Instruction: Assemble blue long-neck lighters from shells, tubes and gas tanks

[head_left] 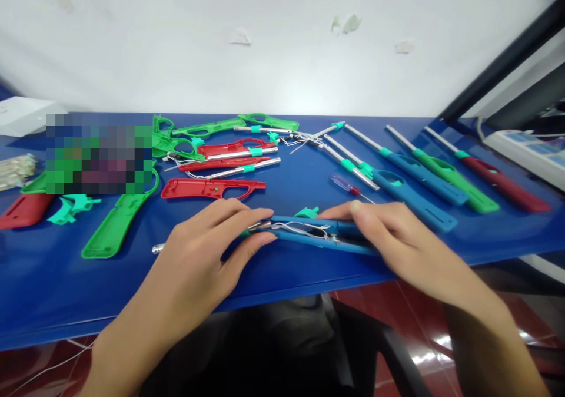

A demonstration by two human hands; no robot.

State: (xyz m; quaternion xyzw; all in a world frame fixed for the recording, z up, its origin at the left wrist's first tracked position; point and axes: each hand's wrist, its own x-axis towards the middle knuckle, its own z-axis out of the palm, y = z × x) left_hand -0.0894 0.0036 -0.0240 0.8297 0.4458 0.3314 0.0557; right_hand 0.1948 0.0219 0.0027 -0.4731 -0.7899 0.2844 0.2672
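Note:
A blue lighter casing (326, 244) lies sideways near the table's front edge, its two halves slightly apart with white wires and a small metal part showing between them. My left hand (203, 244) pinches its left end, where the metal tube enters; the tube's tip (158, 248) sticks out on the far side of that hand. Around the right end of the casing are the fingers of my right hand (397, 232). Just behind the casing is a small teal trigger piece (306, 212). A screwdriver with a purple handle (342, 182) lies beyond my right hand.
Several assembled lighters, one of them red (503, 179), lie at the right by a power strip (529, 152). Green half casings (119, 226), red half casings (212, 189) and metal tubes (247, 167) spread over the left and middle. A white wall stands behind the blue table (282, 279).

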